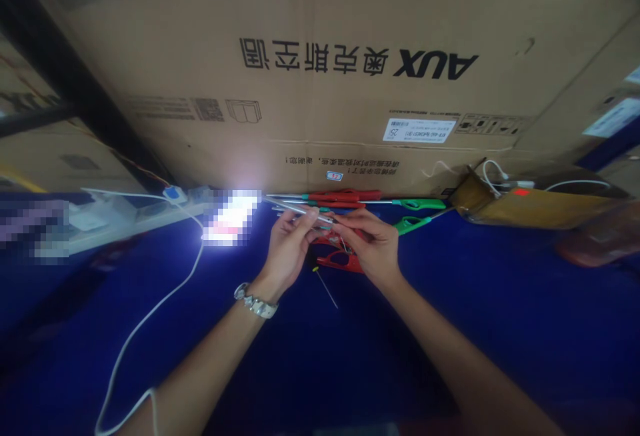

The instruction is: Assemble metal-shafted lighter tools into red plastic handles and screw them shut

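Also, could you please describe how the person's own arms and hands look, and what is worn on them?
The left hand and right hand are without gloves, and no sleeve shows on either forearm. On the left wrist is a shiny, silver and whitish band; whether watch or bracelet, I cannot tell. The right wrist shows nothing worn.

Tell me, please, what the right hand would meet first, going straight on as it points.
Past the silvery rod before it, the right hand would likely meet the left hand first, though depth is unclear.
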A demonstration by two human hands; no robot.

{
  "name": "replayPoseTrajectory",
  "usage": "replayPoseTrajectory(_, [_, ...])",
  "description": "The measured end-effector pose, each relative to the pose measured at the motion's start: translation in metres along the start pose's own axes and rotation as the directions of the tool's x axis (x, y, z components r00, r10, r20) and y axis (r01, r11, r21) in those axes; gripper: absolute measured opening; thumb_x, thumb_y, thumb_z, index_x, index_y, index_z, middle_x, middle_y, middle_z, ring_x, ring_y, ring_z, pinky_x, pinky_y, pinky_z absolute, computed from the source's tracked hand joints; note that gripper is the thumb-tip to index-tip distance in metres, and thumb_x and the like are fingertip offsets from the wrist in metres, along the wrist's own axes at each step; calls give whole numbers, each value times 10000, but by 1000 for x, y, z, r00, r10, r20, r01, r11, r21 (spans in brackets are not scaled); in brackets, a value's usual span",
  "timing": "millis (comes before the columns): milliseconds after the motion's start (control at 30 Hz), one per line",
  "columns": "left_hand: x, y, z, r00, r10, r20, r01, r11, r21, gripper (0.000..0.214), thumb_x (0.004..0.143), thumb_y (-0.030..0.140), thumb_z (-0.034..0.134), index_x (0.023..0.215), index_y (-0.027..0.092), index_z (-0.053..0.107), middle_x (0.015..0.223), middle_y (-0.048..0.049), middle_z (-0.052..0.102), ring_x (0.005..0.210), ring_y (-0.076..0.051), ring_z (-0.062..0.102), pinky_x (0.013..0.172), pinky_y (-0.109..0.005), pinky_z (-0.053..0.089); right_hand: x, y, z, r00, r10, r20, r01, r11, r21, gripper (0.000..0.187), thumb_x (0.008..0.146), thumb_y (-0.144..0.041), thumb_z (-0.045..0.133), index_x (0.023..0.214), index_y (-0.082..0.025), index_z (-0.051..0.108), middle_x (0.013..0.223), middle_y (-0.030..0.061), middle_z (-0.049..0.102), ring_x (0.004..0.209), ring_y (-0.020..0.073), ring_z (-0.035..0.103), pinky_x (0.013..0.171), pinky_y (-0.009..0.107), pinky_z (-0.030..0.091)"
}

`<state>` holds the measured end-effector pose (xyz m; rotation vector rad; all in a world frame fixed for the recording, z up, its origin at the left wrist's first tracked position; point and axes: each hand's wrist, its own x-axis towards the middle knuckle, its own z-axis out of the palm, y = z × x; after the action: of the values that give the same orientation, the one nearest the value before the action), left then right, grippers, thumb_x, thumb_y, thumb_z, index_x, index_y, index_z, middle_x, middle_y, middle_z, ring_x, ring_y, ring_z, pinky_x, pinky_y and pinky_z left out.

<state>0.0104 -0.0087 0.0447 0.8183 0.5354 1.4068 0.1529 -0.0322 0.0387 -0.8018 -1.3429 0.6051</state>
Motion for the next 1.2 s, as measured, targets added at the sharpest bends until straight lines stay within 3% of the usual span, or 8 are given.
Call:
replayPoseTrajectory(133, [0, 0, -1, 1000, -6, -10, 6, 1000, -18, 292, 683, 294, 892, 832, 160, 680, 771, -2, 754, 702, -112, 706, 662, -212, 598, 0, -2, 2, 999, 47, -11, -47, 999, 8, 197, 787, -210, 788, 923, -350, 813, 831, 4, 731, 745, 157, 664, 708, 337, 563])
replayPoseTrajectory(233, [0, 1, -4, 999, -35, 31, 35, 999, -10, 290, 682, 297, 892, 828, 157, 684, 778, -10, 752, 714, -122, 709, 683, -228, 598, 5, 0, 0, 977, 206, 61, -214, 959, 186, 118, 715, -301, 849, 826, -319, 810, 819, -2, 738, 764, 167, 673, 752, 357, 569])
replayPoseTrajectory(333, [-1, 3, -4, 993, -70, 98, 71, 997, -5, 277, 684, 301, 891, 817, 159, 693, 748, -5, 738, 713, -131, 710, 681, -234, 593, 10, 1, -5, 909, 363, 205, -414, 843, 342, 203, 615, -323, 915, 737, -261, 764, 825, -11, 743, 804, 167, 689, 803, 351, 561])
replayPoseTrajectory(433, [-2, 5, -2, 983, -90, 158, 93, 996, -10, 247, 684, 285, 892, 789, 162, 705, 722, -1, 731, 701, -135, 708, 670, -240, 592, 11, 0, -8, 844, 448, 296, -536, 740, 407, 287, 597, -288, 932, 758, -226, 703, 798, -24, 720, 751, 130, 664, 763, 295, 530])
replayPoseTrajectory(633, [-3, 7, -1, 976, -92, 196, 95, 995, -8, 204, 689, 255, 888, 755, 150, 727, 711, -1, 721, 669, -112, 689, 651, -213, 587, 6, 2, -4, 744, 496, 447, -668, 564, 486, 322, 657, -339, 902, 790, -204, 643, 768, -36, 668, 686, 100, 597, 679, 242, 453])
replayPoseTrajectory(767, [-1, 5, -3, 979, -90, 181, 85, 996, 35, 228, 704, 291, 877, 782, 139, 726, 721, -25, 731, 660, -136, 694, 615, -236, 595, 7, 0, -5, 696, 529, 485, -718, 513, 470, 296, 693, -350, 871, 755, -197, 624, 774, -28, 655, 687, 106, 574, 652, 240, 438])
replayPoseTrajectory(900, [-1, 6, -1, 992, -43, 119, 41, 999, 19, 251, 698, 307, 880, 802, 148, 715, 724, -22, 738, 664, -139, 699, 624, -245, 602, 10, -5, -9, 712, 505, 488, -703, 511, 495, 307, 714, -465, 814, 790, -215, 652, 825, 6, 679, 748, 160, 607, 680, 284, 472])
replayPoseTrajectory(1200, [-2, 11, 2, 992, -29, 121, 26, 999, 28, 252, 686, 294, 886, 787, 158, 699, 717, -16, 723, 676, -160, 707, 614, -262, 604, 6, -8, 0, 819, 456, 349, -566, 745, 354, 397, 749, -548, 790, 703, -217, 575, 687, -24, 638, 614, 129, 571, 638, 270, 462])
